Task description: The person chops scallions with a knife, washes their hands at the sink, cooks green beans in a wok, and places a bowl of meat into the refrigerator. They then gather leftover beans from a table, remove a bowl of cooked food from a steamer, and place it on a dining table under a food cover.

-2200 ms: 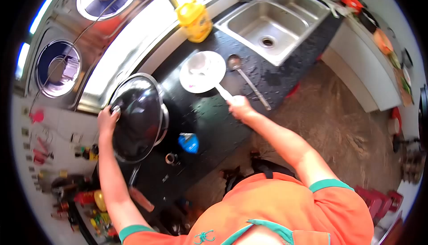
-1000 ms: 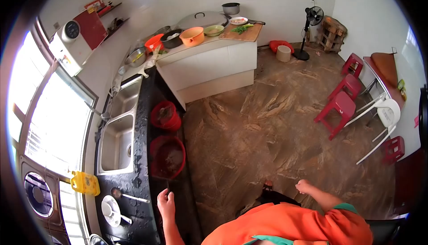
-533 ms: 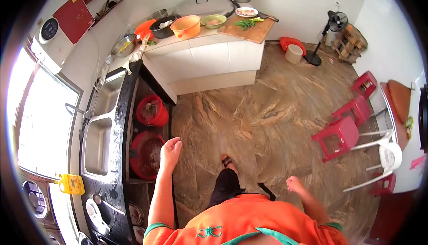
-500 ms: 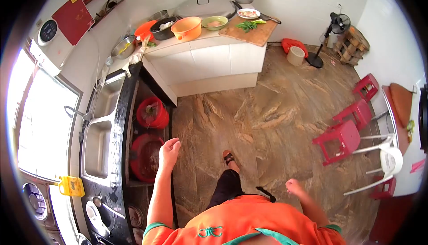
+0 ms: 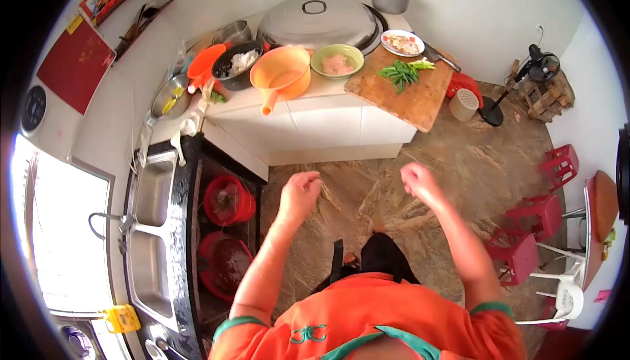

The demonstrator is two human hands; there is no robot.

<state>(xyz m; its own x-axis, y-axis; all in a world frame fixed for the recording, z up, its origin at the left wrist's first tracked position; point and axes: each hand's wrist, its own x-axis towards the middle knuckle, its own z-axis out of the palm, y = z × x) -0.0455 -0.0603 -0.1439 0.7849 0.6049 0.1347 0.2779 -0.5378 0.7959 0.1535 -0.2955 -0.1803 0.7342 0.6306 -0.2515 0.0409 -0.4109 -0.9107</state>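
Observation:
My left hand [image 5: 300,194] hangs in the air over the floor, its fingers loosely curled, with nothing seen in it. My right hand [image 5: 419,183] is raised in front of me, fingers folded in and also holding nothing visible. Both are apart from the tiled counter [image 5: 331,124]. Nearest on that counter are an orange handled bowl [image 5: 281,75], a green bowl [image 5: 328,61] with pale pink food, and a wooden cutting board [image 5: 407,98]. Cut green vegetables [image 5: 399,75] and a knife [image 5: 446,58] lie on the board, beside a plate of chopped food [image 5: 402,43].
A big lidded wok [image 5: 315,22] stands behind the bowls. At left is a double sink [image 5: 152,193] above red buckets [image 5: 230,200]. Red stools [image 5: 535,217], a white chair [image 5: 569,298] and a fan [image 5: 541,65] stand along the right.
I have stepped forward, so the counter and its bowls are closer. Both hands have risen and moved forward, the right one most; the leading foot is now mostly hidden.

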